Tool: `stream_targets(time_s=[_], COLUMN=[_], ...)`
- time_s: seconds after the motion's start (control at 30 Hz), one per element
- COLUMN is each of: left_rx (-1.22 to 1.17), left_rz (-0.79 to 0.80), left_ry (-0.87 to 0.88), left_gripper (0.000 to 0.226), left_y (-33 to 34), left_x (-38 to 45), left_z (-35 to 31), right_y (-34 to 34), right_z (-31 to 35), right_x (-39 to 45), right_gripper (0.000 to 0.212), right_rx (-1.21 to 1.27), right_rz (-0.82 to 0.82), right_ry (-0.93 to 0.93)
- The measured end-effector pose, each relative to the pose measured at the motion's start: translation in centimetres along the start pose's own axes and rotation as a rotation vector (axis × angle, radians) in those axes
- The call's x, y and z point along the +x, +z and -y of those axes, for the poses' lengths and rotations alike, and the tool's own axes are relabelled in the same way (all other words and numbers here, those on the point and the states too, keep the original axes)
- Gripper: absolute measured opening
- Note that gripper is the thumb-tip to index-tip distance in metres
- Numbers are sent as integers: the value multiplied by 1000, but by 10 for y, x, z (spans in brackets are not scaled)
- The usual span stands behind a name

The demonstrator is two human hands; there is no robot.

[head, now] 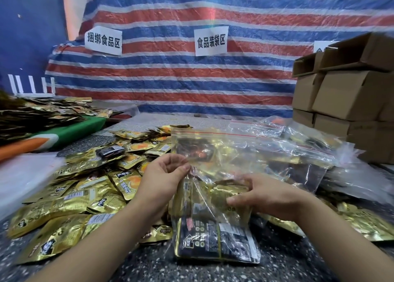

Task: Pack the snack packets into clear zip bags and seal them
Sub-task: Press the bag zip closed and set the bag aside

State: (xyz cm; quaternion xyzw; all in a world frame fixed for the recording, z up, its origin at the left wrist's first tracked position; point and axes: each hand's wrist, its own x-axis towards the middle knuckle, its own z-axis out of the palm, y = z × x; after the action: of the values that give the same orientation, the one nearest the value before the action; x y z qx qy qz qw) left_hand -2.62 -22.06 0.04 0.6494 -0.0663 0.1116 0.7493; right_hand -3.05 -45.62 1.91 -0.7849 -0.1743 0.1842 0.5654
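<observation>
- The clear zip bag (213, 175) is thin, glossy, crinkled plastic with a red line under its mouth; it stands up from the speckled dark tabletop (149, 266), between the two hands.
- Inside it, low down, lie flat gold-edged snack packets (217, 241) with black printed faces and a white label patch, resting on the tabletop.
- The left hand (164, 175) pinches the bag's left edge, fingers curled with thumb and fingertips closed on the film.
- The right hand (262, 194) has its fingers curled over the bag's right side, gripping the film and the packets behind it.
- A loose heap of shiny gold foil packets (89, 188) spreads on the tabletop to the left, creased and overlapping.
- Filled clear bags (298, 153) pile up to the right, wrinkled and reflective.
- Brown cardboard boxes (349, 94) are stacked at the right edge.
- A red, blue and white striped woven tarp (181, 79) hangs behind, bearing white paper signs (211, 40).
</observation>
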Motion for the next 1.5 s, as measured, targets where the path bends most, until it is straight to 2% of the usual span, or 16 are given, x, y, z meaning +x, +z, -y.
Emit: stream_targets(time_s=[0.13,0.27,0.33,0.43,0.53,0.6,0.77,0.8,0.87,1.0,1.07,1.17,1.27,1.33,1.4,1.5], left_rx=[-35,-15,-1,27,76,126,295,308,326,366,380,390,423,437,446,458], left_rz=[13,65,60,19,-3,-1,34,35,36,46,44,37,38,46,51,53], left_ry=[-40,-52,-48,-33,-29,-21,13,20,25,23,23,24,40,45,45,47], left_gripper=[42,56,50,22,9,6,6,7,7,9,10,11,11,11,13,13], left_y=[-1,0,1,1,-2,-2,-1,-1,-1,-1,0,0,0,1,0,-1], left_x=[5,4,3,3,4,3,3,3,3,3,3,2,1,1,2,3], left_z=[-1,-2,-1,0,1,2,7,7,7,7,7,6,6,6,7,8], right_y=[-2,-17,-26,-41,-53,-57,-73,-77,-83,-84,-81,-76,-66,-58,-52,-52], right_z=[4,4,1,-7,-25,-35,-32,-30,-27,-23,-19,-16,-16,-19,-23,-27], right_x=[2,7,11,14,16,18,11,7,-3,-10,-11,-10,-4,2,9,12], right_gripper=[23,27,25,15,43,60,23,22,36,62,72,53,17,6,17,26], right_rx=[59,163,190,149,-144,-268,-271,-290,-403,-610,-716,-894,-942,-963,-1033,-1019], right_rz=[-132,-436,-589,-824,-1043,-1105,-1242,-1285,-1357,-1380,-1428,-1482,-1273,-1049,-881,-810], right_ry=[-74,-201,-218,-205,-56,77,-7,-22,34,185,184,37,-191,-183,-67,15])
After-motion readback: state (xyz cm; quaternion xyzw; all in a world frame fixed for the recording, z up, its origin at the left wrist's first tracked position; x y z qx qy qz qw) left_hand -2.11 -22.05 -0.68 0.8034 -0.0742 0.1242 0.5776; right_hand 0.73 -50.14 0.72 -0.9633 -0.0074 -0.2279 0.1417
